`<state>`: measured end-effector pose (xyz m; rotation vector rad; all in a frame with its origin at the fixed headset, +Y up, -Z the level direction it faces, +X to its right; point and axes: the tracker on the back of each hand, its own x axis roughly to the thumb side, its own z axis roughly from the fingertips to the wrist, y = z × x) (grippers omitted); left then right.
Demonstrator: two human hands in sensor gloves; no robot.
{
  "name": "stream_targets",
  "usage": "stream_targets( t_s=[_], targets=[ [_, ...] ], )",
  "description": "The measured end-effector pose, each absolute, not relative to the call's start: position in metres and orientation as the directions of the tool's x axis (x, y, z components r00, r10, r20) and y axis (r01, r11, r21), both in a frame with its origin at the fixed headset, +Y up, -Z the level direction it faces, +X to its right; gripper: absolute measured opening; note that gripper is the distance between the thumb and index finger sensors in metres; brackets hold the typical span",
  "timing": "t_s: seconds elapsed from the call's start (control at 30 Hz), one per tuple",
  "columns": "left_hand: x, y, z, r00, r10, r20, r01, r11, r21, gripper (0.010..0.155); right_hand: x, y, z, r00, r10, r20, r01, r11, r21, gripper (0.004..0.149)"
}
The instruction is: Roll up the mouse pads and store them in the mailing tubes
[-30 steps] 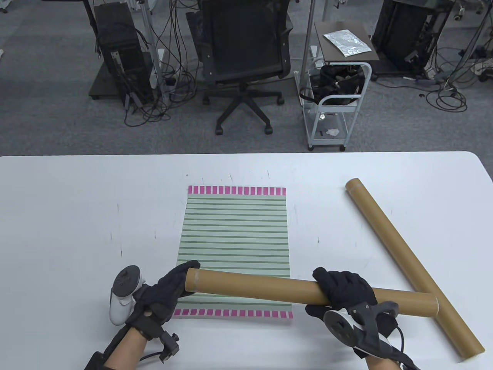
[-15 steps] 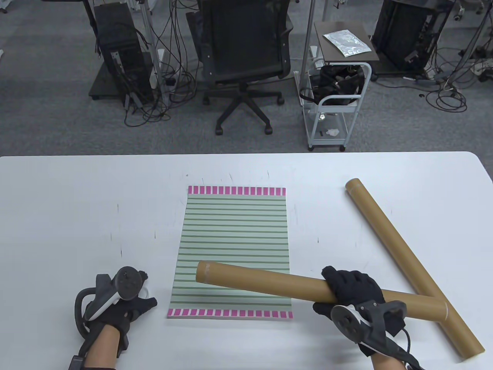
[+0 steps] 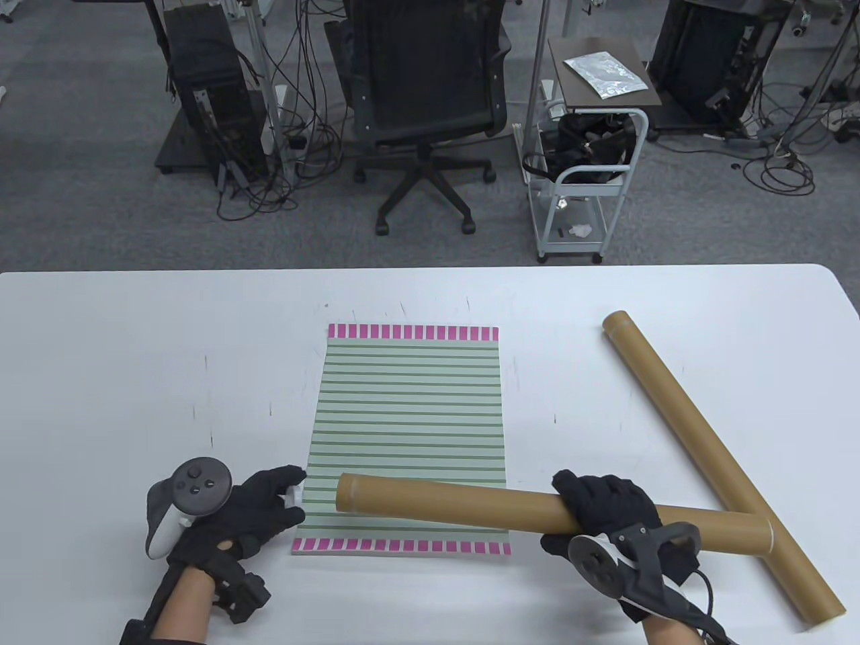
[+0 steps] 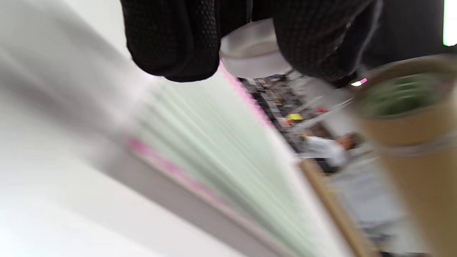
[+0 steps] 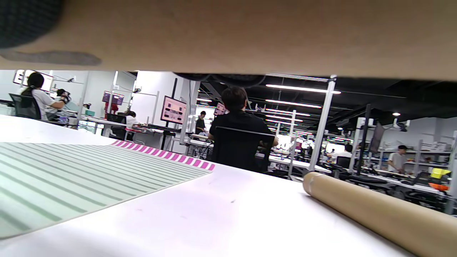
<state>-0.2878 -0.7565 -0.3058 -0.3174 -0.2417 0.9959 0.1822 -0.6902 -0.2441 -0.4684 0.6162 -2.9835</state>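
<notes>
Tube-opening step: right hand [image 3: 608,504] grips mailing tube [image 3: 470,500] over mouse pad [image 3: 410,416], lower centre; left hand [image 3: 248,510] pinches what looks like its white cap [image 3: 290,498]. Next: set both aside, roll pad; second tube [image 3: 712,447] right

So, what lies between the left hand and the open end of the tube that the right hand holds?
In the table view, only the striped mouse pad lies between the left hand and the held tube. The left hand pinches a small white cap.
</notes>
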Motion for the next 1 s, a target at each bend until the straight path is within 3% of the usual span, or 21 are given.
stream_targets(
  t_s=[0.1, 0.27, 0.57, 0.7, 0.83, 0.93, 1.0],
  targets=[
    [-0.271, -0.755, -0.305, 0.364, 0.930, 0.059, -0.821, 0.350, -0.451, 0.066, 0.179, -0.692, -0.243, -0.947, -0.131, 0.294, 0.004, -0.918, -0.396, 0.080],
    [-0.264, -0.757, -0.303, 0.279, 0.959, 0.049, -0.827, 0.266, -0.495, 0.066, 0.180, -0.693, -0.243, -0.948, -0.128, 0.291, 0.003, -0.920, -0.393, 0.080],
    [-0.253, -0.747, -0.296, 0.382, 0.921, 0.076, -0.822, 0.377, -0.428, 0.060, 0.177, -0.693, -0.243, -0.959, -0.129, 0.251, 0.014, -0.911, -0.412, 0.079],
    [-0.226, -0.752, -0.292, 0.381, 0.923, 0.060, -0.783, 0.357, -0.510, 0.070, 0.168, -0.693, -0.244, -0.963, -0.174, 0.205, 0.068, -0.895, -0.440, 0.079],
    [-0.228, -0.756, -0.294, 0.372, 0.926, 0.058, -0.780, 0.346, -0.521, 0.074, 0.169, -0.697, -0.244, -0.965, -0.163, 0.207, 0.063, -0.907, -0.416, 0.080],
    [-0.242, -0.748, -0.299, 0.555, 0.822, 0.128, -0.740, 0.557, -0.377, 0.073, 0.170, -0.701, -0.251, -0.974, -0.125, 0.191, 0.046, -0.927, -0.373, 0.079],
    [-0.254, -0.742, -0.295, 0.731, 0.660, 0.176, -0.625, 0.750, -0.217, 0.076, 0.174, -0.705, -0.259, -0.985, -0.111, 0.130, 0.063, -0.943, -0.328, 0.079]
  ],
)
